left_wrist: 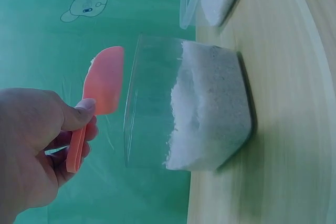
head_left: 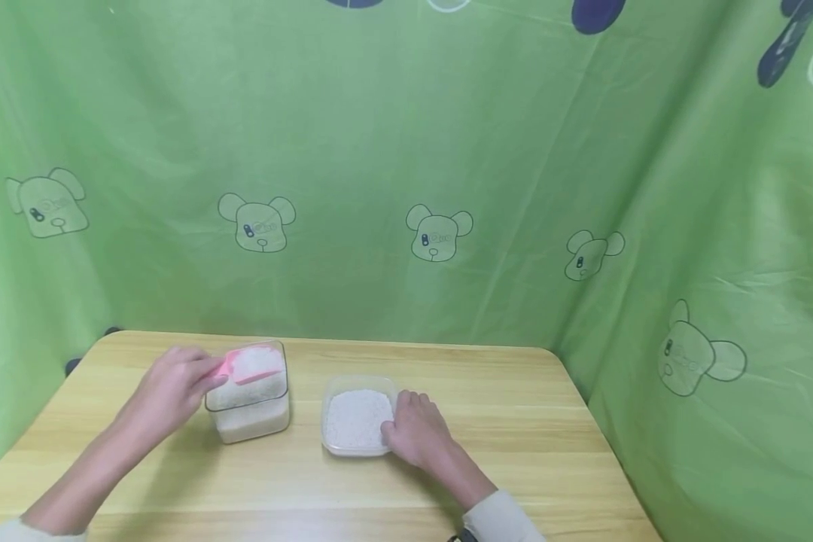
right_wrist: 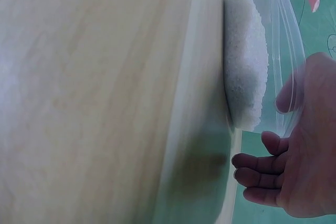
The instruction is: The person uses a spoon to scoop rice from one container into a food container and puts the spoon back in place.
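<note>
My left hand [head_left: 172,384] pinches the handle of a pink scoop [left_wrist: 106,80], thumb on top. The scoop carries a heap of white grainy stuff [head_left: 257,360] and is held level above a tall clear container [left_wrist: 149,82]. That container is about half full of similar white grains [left_wrist: 202,103], their surface uneven. With thumb inside the wall and fingers outside, my right hand [head_left: 418,429] grips the right side of a shallower clear plastic box [right_wrist: 286,24]. White grains [head_left: 359,418] fill much of this box, which stands on the table.
Both containers stand on a light wooden table [head_left: 515,436], the tall one left of the shallow one with a gap between. A green curtain [head_left: 352,150] with bear-head prints hangs behind the table and along its right side.
</note>
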`<state>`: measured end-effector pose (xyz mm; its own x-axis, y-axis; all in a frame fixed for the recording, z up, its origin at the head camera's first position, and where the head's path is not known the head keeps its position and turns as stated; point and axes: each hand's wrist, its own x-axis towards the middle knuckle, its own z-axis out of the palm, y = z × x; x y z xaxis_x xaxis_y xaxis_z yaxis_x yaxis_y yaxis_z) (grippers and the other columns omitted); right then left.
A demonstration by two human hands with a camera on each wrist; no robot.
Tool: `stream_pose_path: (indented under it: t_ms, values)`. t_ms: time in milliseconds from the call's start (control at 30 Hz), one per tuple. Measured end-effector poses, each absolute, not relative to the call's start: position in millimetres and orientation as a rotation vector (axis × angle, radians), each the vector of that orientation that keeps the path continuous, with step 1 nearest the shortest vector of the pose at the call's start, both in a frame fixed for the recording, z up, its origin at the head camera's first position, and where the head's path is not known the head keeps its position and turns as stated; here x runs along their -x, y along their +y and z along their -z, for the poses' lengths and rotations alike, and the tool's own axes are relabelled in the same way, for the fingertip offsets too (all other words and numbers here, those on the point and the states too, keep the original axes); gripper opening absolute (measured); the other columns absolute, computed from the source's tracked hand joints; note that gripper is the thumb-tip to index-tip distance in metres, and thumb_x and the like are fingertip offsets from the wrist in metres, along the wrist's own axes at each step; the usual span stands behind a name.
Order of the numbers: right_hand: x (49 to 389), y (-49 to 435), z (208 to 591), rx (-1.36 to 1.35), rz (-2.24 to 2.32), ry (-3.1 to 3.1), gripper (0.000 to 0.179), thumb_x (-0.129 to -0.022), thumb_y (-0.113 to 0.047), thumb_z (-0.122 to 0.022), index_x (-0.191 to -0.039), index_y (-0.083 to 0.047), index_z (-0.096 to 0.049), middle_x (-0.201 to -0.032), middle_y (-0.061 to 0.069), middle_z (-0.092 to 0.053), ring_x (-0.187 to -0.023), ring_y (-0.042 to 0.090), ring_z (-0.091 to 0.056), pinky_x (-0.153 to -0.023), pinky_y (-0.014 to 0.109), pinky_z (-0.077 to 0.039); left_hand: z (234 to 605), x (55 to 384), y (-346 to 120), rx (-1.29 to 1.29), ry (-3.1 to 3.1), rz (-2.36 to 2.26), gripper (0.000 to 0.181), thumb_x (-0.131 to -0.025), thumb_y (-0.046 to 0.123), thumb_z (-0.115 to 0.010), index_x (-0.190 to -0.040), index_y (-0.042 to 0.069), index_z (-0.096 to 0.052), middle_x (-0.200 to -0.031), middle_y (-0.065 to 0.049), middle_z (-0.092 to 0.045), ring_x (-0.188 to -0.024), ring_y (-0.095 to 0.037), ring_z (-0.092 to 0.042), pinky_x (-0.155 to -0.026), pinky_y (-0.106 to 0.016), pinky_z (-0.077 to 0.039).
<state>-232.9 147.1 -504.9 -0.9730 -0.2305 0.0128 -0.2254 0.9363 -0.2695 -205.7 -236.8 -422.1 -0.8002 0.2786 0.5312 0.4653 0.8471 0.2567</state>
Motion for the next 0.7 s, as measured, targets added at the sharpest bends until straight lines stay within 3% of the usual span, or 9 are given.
stream_pose_path:
  t_ms: [700]
  values:
    - [230.8,148.4,504.4,0.356,0.411,3.066,0.036,-0.087,-0.030,-0.054,-0.103,0.002,-0.055,-0.087,0.009,-0.050,-0.081,0.024,-0.044,-0.073,0.039,-0.041,411.3,209.5,-188.9,0.631,-2.496,0.620,0.022,-0.083,0.007,-0.084,-0.103,0.001,-0.080,-0.096,-0.011,-0.078,-0.093,-0.030,-0.065,-0.082,-0.048,-0.056]
